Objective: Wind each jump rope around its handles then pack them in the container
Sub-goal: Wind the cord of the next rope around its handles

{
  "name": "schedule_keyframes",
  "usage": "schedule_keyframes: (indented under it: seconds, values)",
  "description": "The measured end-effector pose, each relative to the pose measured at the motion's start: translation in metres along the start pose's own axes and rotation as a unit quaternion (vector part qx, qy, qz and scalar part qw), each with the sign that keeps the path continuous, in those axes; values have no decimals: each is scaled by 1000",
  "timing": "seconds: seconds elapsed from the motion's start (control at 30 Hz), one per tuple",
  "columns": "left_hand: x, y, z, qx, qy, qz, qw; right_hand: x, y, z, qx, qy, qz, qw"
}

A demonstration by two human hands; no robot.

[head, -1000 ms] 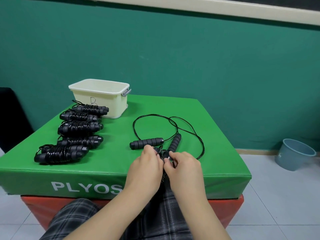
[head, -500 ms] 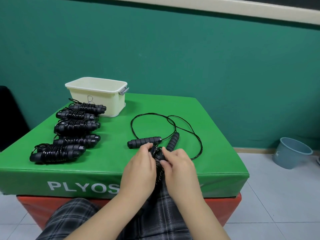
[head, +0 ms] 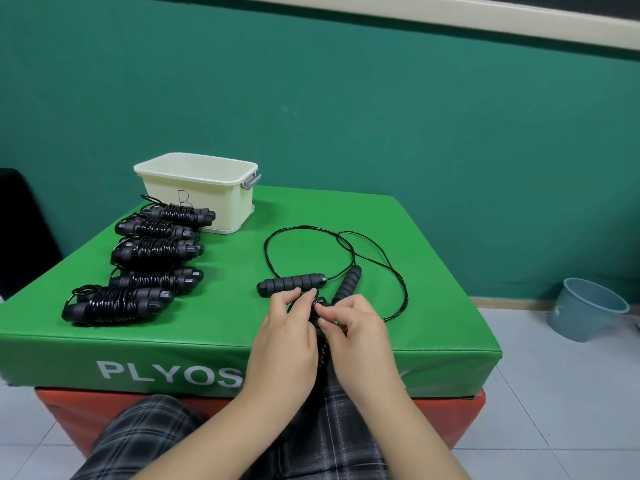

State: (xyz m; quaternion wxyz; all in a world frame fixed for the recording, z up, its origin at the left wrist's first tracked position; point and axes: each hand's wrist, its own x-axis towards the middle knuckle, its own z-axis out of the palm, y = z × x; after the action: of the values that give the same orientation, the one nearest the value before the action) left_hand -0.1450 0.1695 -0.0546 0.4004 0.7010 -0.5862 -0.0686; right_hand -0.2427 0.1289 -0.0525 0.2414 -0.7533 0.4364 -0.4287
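Note:
Both my hands hold one wound black jump rope (head: 321, 336) upright at the near edge of the green box (head: 225, 327). My left hand (head: 285, 336) grips its left side. My right hand (head: 353, 332) pinches the cord at its top end; most of the bundle is hidden between the hands. Just behind them an unwound jump rope lies loose, with one handle (head: 292, 284) lying crosswise, the other handle (head: 347, 284) angled, and its cord (head: 377, 247) looping toward the back. Several wound ropes (head: 145, 252) lie in a row at the left. The cream container (head: 197, 190) stands at the back left.
The green box sits on a red box (head: 65, 410). A grey-blue bucket (head: 585, 308) stands on the tiled floor at the right. A teal wall runs behind. My plaid-clad legs (head: 145, 441) are under the hands.
My hands stay together on the wound rope at the box's near edge; the right hand's fingers have shifted on the cord at the top. The other ropes have not moved.

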Motion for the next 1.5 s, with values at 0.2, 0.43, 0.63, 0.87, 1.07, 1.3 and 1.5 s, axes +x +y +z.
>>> schedule_keyframes:
  seconds: [0.2, 0.43, 0.63, 0.87, 1.07, 1.3, 1.5]
  values:
    - [22, 3, -21, -61, -65, -15, 996, -10, 10, -8, 128, 75, 73, 986]
    - [37, -9, -46, -74, -139, -26, 987, -11, 5, 1, 255, 52, 165, 951]
    - [40, -1, -51, -136, 24, 8, 990, -3, -22, 3, 312, 60, 98, 943]
    - [39, 0, -40, -225, 115, -12, 967, 2, -20, 21, 253, 8, 36, 967]
    - [33, -18, -37, -119, 78, 84, 986, -9, -8, 31, 229, 69, 22, 971]
    - [37, -15, -69, 155, 2, 194, 969, -11, -7, 39, 121, 177, -118, 969]
    - [33, -4, -81, 196, -33, 115, 973, -10, -9, 40, 66, 141, -87, 984]
